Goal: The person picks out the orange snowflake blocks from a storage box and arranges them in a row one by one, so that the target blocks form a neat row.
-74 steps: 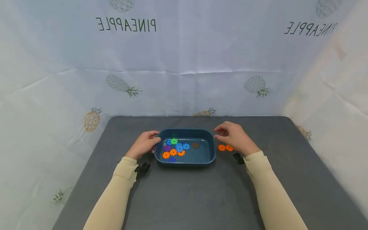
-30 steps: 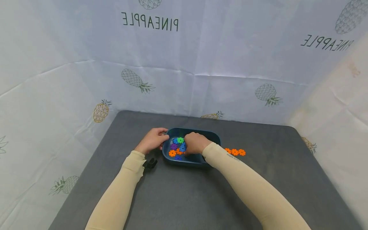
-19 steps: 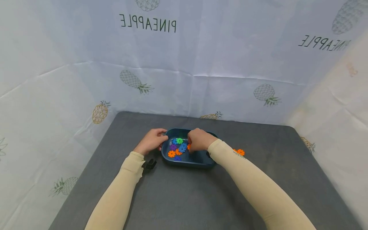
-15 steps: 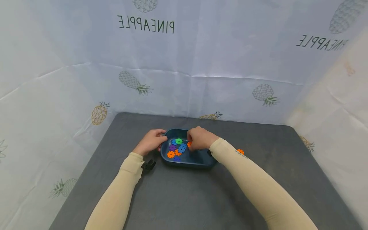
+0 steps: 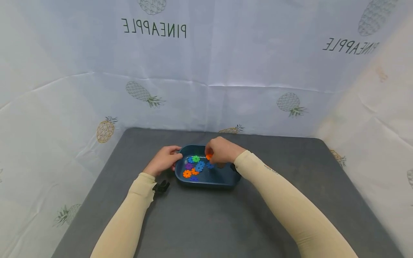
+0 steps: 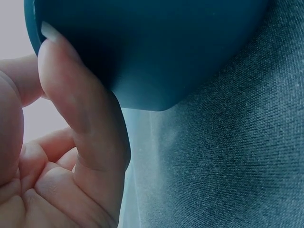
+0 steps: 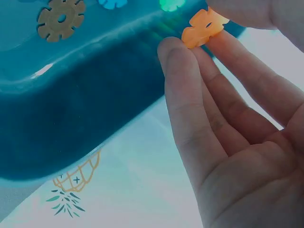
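A dark blue tray rests on the table, with flower-shaped plastic discs gathered mostly in its left half. My left hand grips the tray's left end, thumb at the rim; the left wrist view shows fingers against the tray's outer wall. Over the middle of the tray, my right hand pinches an orange disc between thumb and fingertips. Below it lie blue discs, a green disc, a purple disc, an orange disc and a brown disc.
The grey table extends around the tray. A white pineapple-print cloth hangs behind and at both sides. My right sleeve covers the table to the right of the tray, where orange discs showed earlier.
My right hand moved from beside the tray's right end in among the discs, took an orange disc and lifted it slightly toward the back. The left hand kept its grip on the tray.
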A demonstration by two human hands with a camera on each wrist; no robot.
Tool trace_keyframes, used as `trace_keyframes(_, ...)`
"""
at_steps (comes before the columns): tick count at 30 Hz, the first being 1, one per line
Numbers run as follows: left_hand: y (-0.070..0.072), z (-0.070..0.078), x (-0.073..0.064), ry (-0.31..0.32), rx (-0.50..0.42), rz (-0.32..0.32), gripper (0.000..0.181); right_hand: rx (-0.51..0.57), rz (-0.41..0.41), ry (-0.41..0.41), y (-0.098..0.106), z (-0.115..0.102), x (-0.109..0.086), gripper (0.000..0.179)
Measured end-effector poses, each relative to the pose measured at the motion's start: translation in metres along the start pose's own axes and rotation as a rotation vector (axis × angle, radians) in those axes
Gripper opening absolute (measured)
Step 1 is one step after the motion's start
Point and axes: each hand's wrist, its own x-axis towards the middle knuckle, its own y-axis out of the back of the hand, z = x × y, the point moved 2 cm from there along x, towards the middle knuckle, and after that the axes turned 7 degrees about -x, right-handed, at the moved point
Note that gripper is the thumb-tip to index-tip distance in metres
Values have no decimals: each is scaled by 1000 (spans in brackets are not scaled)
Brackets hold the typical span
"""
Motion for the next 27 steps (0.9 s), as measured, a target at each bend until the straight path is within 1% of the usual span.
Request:
trace_keyframes(3,-2,0,2,0,5,-8,51,52,11,-8,2,5,-6,29)
trace_keyframes(5,-2,0,2,5,3,-9,51,91,39,-10,4,10,-11,31)
trace_keyframes(10,-4,-1,4,13,2,-11,51,226,153,-12,5,27,-27,33)
trace_keyframes(14,-4,-1,4,19,3,-15,53,356,240,-46,2,47,-45,32)
trace_keyframes(17,-3,-2,3,21,0,-10,55,428,290,-77,-2,64,-61,30)
trace_keyframes(23,-2,-1,1,14,2,-13,55,474,376,-163,-16,103,-97,31)
trace_keyframes(27,-3,2,0,12,17,-16,55,479,423,-242,-33,134,-121,32)
